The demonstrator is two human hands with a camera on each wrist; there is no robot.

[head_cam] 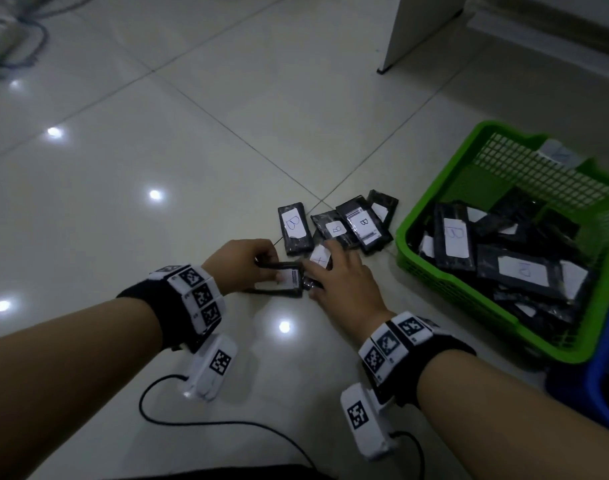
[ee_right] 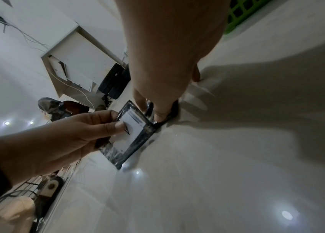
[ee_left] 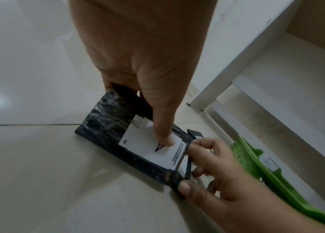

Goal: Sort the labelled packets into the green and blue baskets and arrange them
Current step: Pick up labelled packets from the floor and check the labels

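My left hand (head_cam: 273,266) grips a black packet (head_cam: 282,278) just above the floor, thumb pressed on its white label marked A (ee_left: 158,147). My right hand (head_cam: 317,268) pinches the packet's right end between thumb and fingers, where a second black packet (head_cam: 320,259) with a white label lies against it. Several black packets labelled B (head_cam: 294,228) lie on the floor just beyond my hands. The green basket (head_cam: 441,178) at the right holds several packets. A corner of the blue basket (head_cam: 604,368) shows at the lower right.
The floor is glossy pale tile (head_cam: 157,150). A white furniture leg (head_cam: 400,36) stands at the back, beyond the green basket. Wrist camera cables (head_cam: 192,422) trail across the floor near my forearms. A grey bundle with cords (head_cam: 9,46) lies far left.
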